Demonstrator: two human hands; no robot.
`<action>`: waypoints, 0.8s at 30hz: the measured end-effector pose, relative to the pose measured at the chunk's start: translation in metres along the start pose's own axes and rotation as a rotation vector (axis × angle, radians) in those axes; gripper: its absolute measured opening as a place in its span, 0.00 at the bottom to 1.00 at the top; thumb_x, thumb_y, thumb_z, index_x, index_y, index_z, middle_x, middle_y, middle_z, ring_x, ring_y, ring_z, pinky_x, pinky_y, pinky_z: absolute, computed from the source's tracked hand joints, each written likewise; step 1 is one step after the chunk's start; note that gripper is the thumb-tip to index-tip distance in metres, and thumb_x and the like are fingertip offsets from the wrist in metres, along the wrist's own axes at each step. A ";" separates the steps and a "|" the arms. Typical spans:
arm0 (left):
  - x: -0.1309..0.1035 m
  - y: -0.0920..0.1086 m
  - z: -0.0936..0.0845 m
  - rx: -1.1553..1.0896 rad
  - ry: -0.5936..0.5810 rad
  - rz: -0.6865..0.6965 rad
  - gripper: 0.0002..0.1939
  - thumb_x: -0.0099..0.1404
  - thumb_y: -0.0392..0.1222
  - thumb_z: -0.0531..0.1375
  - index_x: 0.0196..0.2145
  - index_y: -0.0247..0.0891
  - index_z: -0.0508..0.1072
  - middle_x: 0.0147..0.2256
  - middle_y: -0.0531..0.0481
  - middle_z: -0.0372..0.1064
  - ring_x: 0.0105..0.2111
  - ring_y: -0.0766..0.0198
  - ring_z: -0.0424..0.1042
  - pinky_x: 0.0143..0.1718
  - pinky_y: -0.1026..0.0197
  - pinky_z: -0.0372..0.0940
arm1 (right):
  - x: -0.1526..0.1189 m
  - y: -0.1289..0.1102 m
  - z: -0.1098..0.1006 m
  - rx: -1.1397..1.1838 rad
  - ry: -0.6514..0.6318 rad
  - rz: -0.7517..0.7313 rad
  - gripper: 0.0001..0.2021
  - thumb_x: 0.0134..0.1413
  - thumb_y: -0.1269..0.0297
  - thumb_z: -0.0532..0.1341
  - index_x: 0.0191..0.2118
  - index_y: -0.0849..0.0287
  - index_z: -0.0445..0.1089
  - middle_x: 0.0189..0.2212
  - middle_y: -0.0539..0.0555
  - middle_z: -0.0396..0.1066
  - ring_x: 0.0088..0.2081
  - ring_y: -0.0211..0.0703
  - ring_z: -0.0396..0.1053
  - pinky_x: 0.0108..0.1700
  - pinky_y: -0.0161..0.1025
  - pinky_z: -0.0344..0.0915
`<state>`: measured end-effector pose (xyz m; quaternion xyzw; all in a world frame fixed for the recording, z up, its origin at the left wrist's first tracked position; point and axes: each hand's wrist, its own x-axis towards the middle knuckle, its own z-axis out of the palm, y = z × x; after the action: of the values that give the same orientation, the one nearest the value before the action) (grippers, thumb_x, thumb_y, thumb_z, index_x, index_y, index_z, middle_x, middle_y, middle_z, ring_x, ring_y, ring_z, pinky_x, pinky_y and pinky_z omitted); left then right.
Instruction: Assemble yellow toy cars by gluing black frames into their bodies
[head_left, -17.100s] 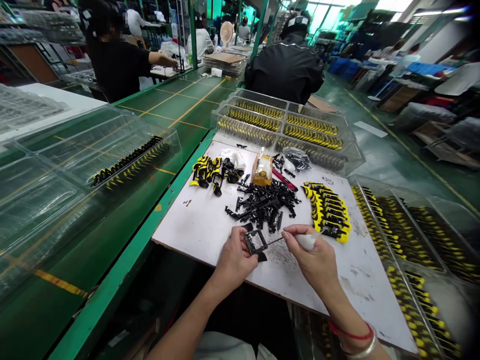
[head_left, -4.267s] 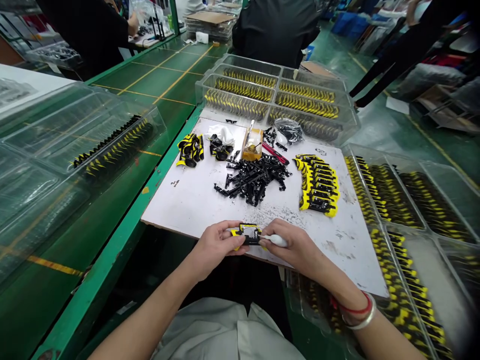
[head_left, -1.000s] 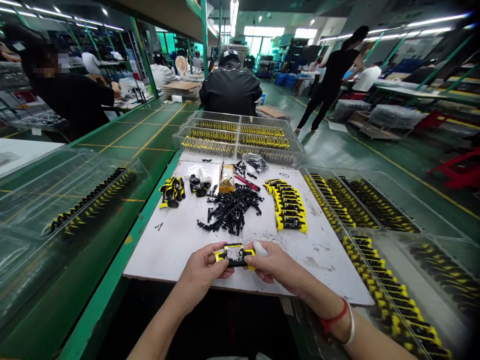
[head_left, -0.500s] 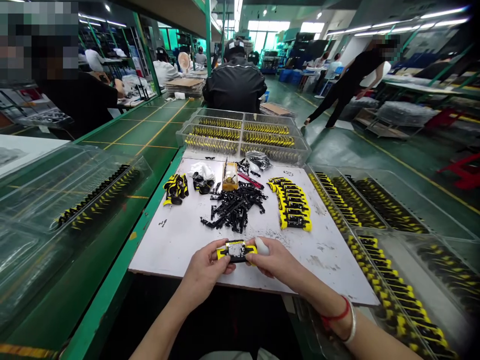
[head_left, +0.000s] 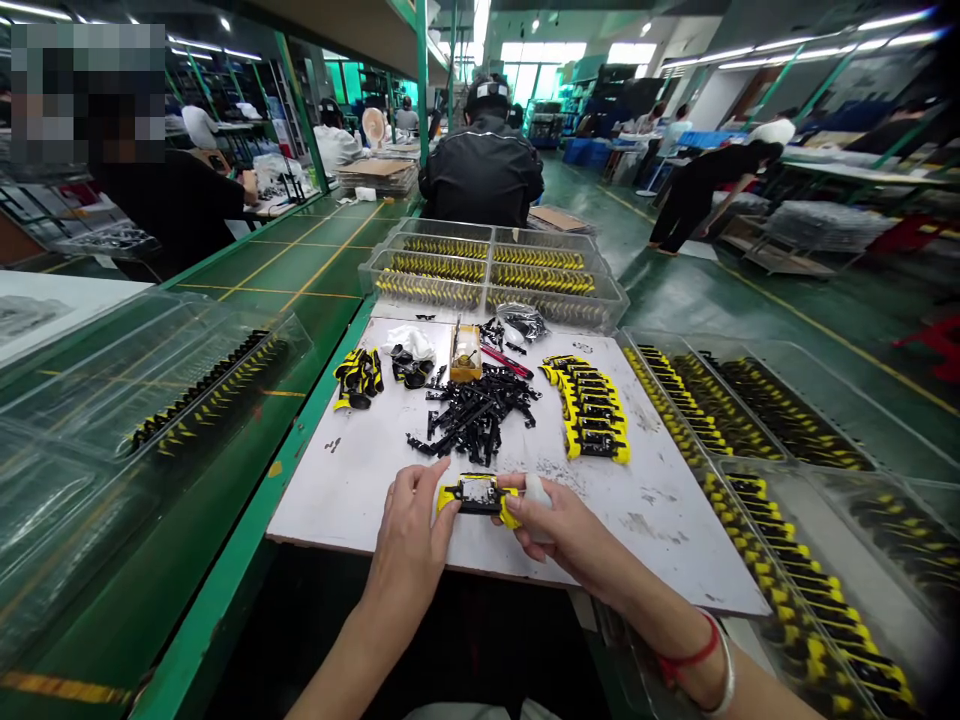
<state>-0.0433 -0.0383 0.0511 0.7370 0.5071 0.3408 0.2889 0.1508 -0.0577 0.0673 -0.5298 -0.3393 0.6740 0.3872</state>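
Just above the front of the white board [head_left: 352, 500], a yellow and black frame part [head_left: 480, 507] is held between both hands. My right hand [head_left: 551, 520] is closed on its right end, with a small white object [head_left: 538, 492] also in the grip. My left hand [head_left: 416, 515] has its thumb on the part's left end, its index finger raised and pointing forward. Beyond lies a pile of black strips [head_left: 484, 410]. A column of finished-looking yellow and black parts [head_left: 596, 410] lies to the right, and loose yellow and black pieces [head_left: 358, 378] to the left.
A small yellow box [head_left: 465, 355], a red tool [head_left: 506, 361] and a plastic bag [head_left: 523, 320] lie behind the pile. Clear trays of parts stand behind [head_left: 491, 285], at right [head_left: 780, 462] and at left [head_left: 225, 395]. A person in black [head_left: 480, 170] sits beyond.
My left index finger has lifted off the part and points forward. The part has moved slightly right and up. The standing person at the right now bends over further.
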 end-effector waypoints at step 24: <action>-0.006 -0.003 0.032 -0.397 0.016 -0.002 0.12 0.63 0.48 0.56 0.41 0.45 0.75 0.37 0.47 0.74 0.36 0.58 0.73 0.35 0.63 0.69 | 0.009 -0.029 0.000 -0.631 0.125 -0.283 0.06 0.48 0.64 0.61 0.28 0.60 0.69 0.20 0.47 0.65 0.23 0.33 0.60 0.24 0.30 0.56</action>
<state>-0.0206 -0.0453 0.0284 0.6624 0.4330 0.4395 0.4249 0.1540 -0.0364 0.0887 -0.6115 -0.5765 0.4418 0.3140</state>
